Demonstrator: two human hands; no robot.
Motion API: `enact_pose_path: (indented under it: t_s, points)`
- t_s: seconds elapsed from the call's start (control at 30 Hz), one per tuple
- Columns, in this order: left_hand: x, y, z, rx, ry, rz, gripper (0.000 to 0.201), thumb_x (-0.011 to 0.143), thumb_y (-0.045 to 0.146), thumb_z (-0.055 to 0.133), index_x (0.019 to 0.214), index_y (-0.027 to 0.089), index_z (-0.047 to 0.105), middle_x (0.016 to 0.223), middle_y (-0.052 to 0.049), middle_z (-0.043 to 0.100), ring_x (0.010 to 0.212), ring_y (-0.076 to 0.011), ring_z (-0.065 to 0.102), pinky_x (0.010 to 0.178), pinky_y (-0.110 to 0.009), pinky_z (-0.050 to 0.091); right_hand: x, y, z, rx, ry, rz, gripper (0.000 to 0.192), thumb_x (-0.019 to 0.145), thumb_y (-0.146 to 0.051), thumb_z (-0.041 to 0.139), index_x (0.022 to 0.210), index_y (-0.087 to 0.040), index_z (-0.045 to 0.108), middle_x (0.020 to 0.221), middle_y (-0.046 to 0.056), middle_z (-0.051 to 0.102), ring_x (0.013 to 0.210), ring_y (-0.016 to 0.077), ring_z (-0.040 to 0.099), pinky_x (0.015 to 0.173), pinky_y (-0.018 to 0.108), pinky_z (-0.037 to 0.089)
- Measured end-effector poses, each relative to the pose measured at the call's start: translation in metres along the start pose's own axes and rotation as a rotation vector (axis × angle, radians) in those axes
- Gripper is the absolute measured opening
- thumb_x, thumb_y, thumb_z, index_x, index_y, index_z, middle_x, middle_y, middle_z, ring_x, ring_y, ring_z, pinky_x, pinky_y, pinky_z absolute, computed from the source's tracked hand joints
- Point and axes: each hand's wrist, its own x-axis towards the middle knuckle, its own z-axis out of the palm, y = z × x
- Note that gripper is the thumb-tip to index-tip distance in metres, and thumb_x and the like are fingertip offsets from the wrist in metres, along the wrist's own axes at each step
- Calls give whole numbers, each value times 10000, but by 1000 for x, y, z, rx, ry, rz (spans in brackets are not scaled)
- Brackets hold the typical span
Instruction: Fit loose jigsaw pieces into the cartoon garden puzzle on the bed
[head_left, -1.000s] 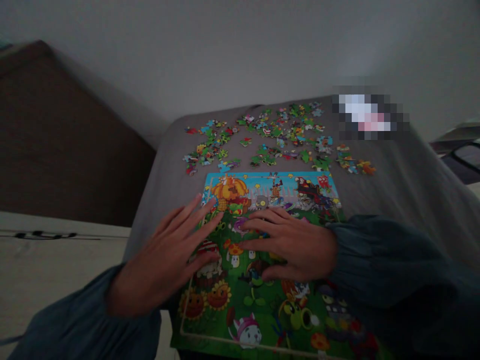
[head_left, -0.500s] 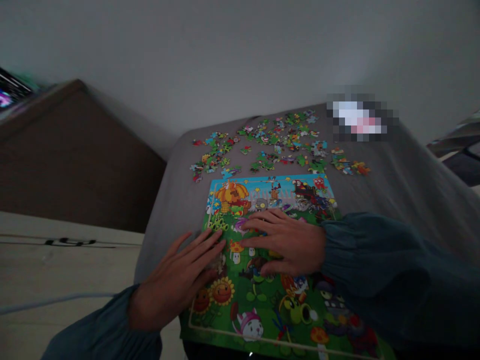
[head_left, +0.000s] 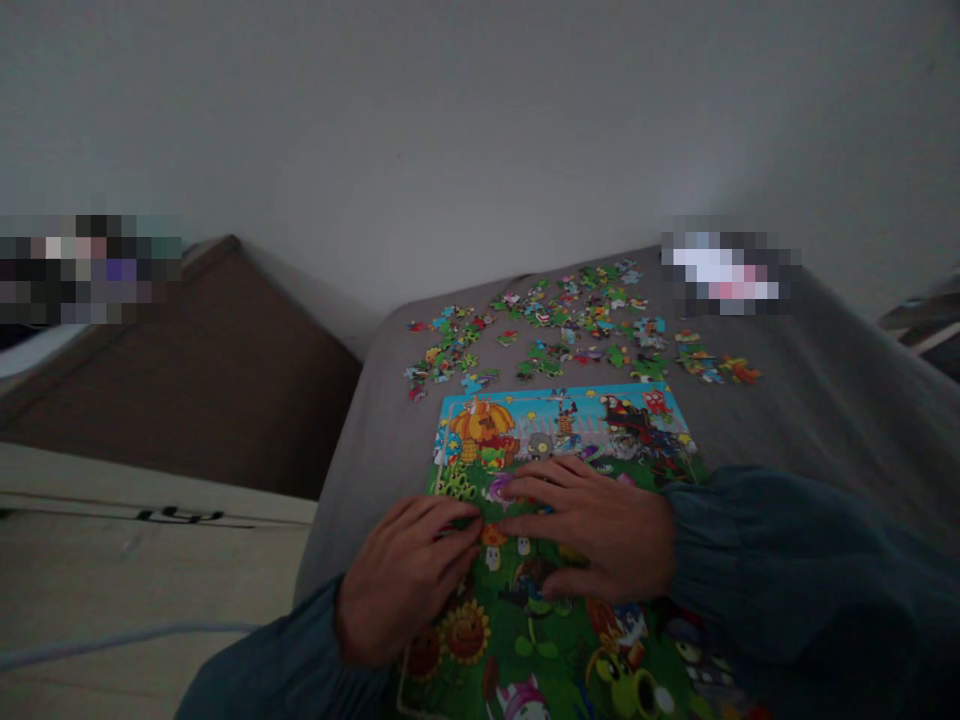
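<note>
A cartoon picture jigsaw board (head_left: pixel 540 640) with plants, sunflowers and zombies lies on the grey cloth in front of me. My right hand (head_left: pixel 592 520) rests palm down across its middle, fingers spread and holding nothing. At the board's left side, my left hand (head_left: pixel 412 575) is bent at the knuckles, its fingertips on the picture close to the right hand's fingertips. I see nothing held in it. Beyond the top edge, several loose jigsaw pieces (head_left: pixel 547 365) are scattered; both hands are apart from them. The hands hide part of the picture.
The grey cloth-covered surface (head_left: pixel 795 420) runs back to a pale wall (head_left: pixel 450 150). A pixelated bright object (head_left: pixel 724 270) is at the back right. To the left stand a brown-topped cabinet (head_left: pixel 187 380) and a white cable (head_left: pixel 150 635).
My left hand has moved right and its stretched fingers have bent in. My right hand keeps its place on the board. The view has tilted up and shifted left.
</note>
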Motion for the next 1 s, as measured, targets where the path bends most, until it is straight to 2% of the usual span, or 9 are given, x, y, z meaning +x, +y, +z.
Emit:
enact_pose_path:
  t_s: [0.1,0.27,0.53,0.7,1.0]
  points:
    - [4,5,-3,59,-33,35,150,941,185,593,981,213,735,1048,-28,755,922,-200,709,801,-363,601,0,0,1,-8,13,-6,618,850,-501,690,1384,-213,572,1478,140,486,1373,353,395,1106,589,310]
    - [10,12,-7,99,-104,-6,151,906,124,601,896,216,720,999,2,758,845,-185,714,758,-336,599,-1,1,2,-6,32,-9,617,835,-506,708,1364,-211,588,1456,135,506,1361,349,407,1100,581,323]
    - [17,13,-10,282,-206,30,220,891,30,567,976,197,683,1082,-18,749,936,-193,712,796,-320,564,-1,0,1,-1,36,-14,578,858,-509,680,1339,-196,607,1482,138,486,1373,338,392,1119,574,305]
    - [17,15,-4,354,-216,18,207,878,20,567,973,173,669,1095,-49,745,895,-221,719,735,-349,568,-1,0,1,-3,28,-7,611,844,-521,693,1359,-207,594,1472,130,496,1374,338,395,1117,568,310]
    - [14,11,-5,351,-223,7,274,883,-7,509,995,195,658,1067,-31,744,913,-190,720,765,-296,570,-1,0,0,3,32,-16,603,861,-517,673,1374,-213,586,1474,142,491,1366,343,401,1102,576,317]
